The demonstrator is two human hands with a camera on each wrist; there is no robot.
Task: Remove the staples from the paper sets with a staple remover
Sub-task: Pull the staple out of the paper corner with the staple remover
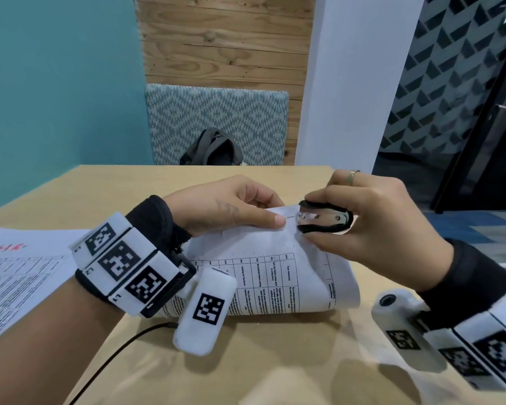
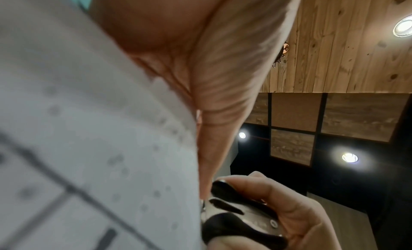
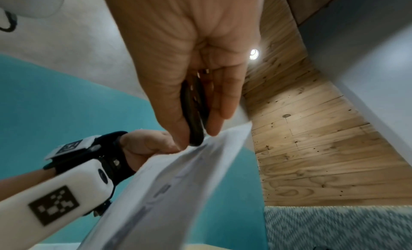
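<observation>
A stapled set of printed papers (image 1: pixel 269 270) is lifted off the wooden table (image 1: pixel 246 361), curling down toward me. My left hand (image 1: pixel 231 209) pinches its upper corner, thumb on top beside a small staple (image 1: pixel 289 216). My right hand (image 1: pixel 371 217) grips a black and metal staple remover (image 1: pixel 324 219) between thumb and fingers, its claws at the paper's corner right by the staple. The remover (image 2: pixel 240 216) shows at the paper edge (image 2: pixel 111 148) in the left wrist view. In the right wrist view the remover (image 3: pixel 194 113) meets the sheet (image 3: pixel 178 183).
More printed sheets (image 1: pixel 18 273) lie at the table's left edge. A black cable (image 1: pixel 120 352) runs across the near table. Behind the table stands a patterned cushioned seat (image 1: pixel 216 118) with a dark backpack (image 1: pixel 214 147) on it.
</observation>
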